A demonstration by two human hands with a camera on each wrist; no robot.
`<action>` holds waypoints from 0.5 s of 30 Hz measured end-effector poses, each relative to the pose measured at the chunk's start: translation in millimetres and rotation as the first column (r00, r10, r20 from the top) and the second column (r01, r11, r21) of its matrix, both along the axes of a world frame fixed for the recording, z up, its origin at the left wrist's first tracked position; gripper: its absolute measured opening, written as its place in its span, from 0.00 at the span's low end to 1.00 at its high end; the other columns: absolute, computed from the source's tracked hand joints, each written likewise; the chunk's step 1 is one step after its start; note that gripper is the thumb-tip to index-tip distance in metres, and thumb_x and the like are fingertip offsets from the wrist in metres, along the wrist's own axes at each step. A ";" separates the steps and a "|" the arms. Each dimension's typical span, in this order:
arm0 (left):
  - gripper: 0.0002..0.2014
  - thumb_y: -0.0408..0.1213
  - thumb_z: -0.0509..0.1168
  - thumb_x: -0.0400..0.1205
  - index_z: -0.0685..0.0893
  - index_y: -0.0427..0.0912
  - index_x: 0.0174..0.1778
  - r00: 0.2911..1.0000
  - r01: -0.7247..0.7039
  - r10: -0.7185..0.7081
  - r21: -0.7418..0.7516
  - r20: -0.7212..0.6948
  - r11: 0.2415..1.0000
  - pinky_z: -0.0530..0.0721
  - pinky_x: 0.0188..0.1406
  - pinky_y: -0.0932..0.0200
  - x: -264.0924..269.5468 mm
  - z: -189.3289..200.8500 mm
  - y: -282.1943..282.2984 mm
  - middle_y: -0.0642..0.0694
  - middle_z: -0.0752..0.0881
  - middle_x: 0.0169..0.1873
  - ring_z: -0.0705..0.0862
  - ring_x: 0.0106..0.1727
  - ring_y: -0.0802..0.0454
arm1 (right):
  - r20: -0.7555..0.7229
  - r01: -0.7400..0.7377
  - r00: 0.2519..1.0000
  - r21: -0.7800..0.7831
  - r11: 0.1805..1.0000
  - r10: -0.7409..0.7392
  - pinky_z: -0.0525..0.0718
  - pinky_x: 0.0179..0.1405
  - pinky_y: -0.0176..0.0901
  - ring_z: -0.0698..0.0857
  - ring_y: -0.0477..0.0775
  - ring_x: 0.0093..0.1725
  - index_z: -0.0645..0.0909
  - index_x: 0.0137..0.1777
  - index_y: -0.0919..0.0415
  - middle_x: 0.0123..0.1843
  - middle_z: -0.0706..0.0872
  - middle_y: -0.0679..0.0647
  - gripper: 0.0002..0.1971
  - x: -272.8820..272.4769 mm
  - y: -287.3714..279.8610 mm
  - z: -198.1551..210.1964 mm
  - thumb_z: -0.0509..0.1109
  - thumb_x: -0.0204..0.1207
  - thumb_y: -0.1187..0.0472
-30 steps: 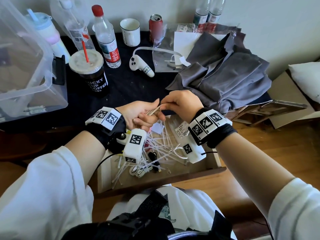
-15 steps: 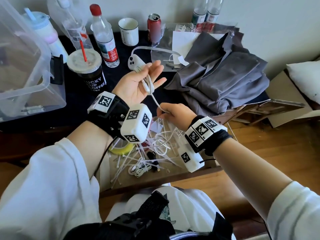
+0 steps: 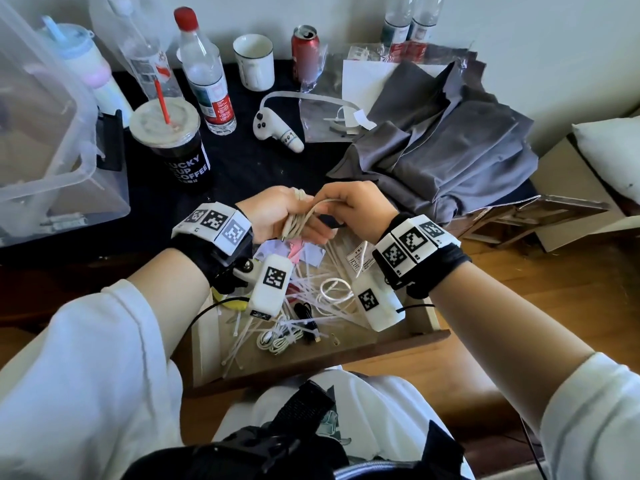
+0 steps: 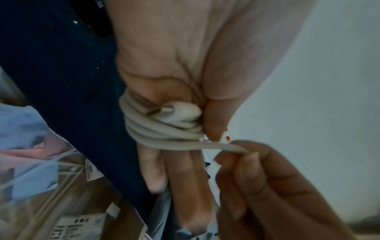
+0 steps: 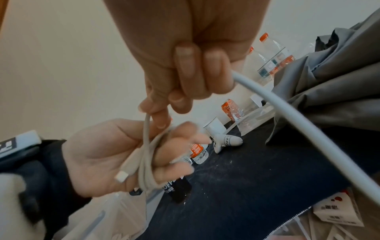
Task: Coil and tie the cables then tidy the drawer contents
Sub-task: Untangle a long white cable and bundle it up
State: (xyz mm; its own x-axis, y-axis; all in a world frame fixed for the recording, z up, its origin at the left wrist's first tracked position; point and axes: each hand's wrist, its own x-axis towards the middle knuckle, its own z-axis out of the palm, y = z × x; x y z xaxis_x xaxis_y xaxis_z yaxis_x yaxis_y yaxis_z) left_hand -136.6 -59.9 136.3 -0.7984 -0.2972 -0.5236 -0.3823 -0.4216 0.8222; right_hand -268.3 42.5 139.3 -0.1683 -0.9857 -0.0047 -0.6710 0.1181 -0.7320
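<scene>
A white cable [image 3: 302,220] is wound in several turns round the fingers of my left hand [image 3: 277,211], above the back edge of the open wooden drawer [image 3: 311,363]. In the left wrist view the thumb pins the cable's plug [image 4: 180,113] against the coil [image 4: 156,131]. My right hand [image 3: 349,204] pinches the free strand [image 5: 287,116] just beside the coil and holds it taut. The drawer holds loose white cable ties [image 3: 313,284], a small coiled white cable [image 3: 273,341] and a black cable [image 3: 308,315].
On the dark tabletop behind the hands stand a coffee cup with a red straw [image 3: 173,147], a water bottle [image 3: 207,74], a white mug [image 3: 254,62] and a red can [image 3: 304,46]. A white controller [image 3: 277,131], grey cloth [image 3: 450,140] and a clear bin [image 3: 41,133] lie around.
My left hand has come down from its raised, palm-up pose and turned over. The right hand rose to meet it, and more cable turns now sit round the left fingers.
</scene>
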 end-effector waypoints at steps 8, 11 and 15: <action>0.34 0.56 0.45 0.82 0.91 0.36 0.40 0.969 0.218 -0.169 0.305 -0.179 0.927 0.75 0.17 0.67 6.8 3.1 -1.1 0.56 0.64 0.07 0.60 0.08 0.63 | 0.066 0.145 0.988 -0.130 0.981 -0.137 0.72 0.36 0.25 0.77 0.32 0.30 0.86 0.43 0.60 0.29 0.81 0.40 0.05 -12.3 -10.3 6.9 0.72 0.75 0.59; 0.25 0.45 0.51 0.87 0.83 0.26 0.56 0.854 0.391 -0.052 0.574 -0.518 0.719 0.81 0.30 0.61 7.5 9.7 -6.3 0.49 0.70 0.14 0.66 0.16 0.56 | 0.157 0.208 0.970 -0.145 0.967 -0.185 0.70 0.36 0.25 0.76 0.32 0.29 0.86 0.43 0.59 0.24 0.80 0.33 0.06 -11.9 -10.7 2.0 0.68 0.79 0.61; 0.21 0.36 0.56 0.85 0.71 0.28 0.71 0.803 0.129 0.222 0.524 -0.553 0.842 0.84 0.47 0.61 -4.5 24.2 -5.2 0.49 0.76 0.19 0.76 0.21 0.56 | 0.177 0.054 0.982 0.068 0.996 -0.065 0.71 0.31 0.32 0.70 0.36 0.23 0.84 0.39 0.56 0.22 0.76 0.41 0.12 3.9 -8.0 -4.9 0.62 0.82 0.63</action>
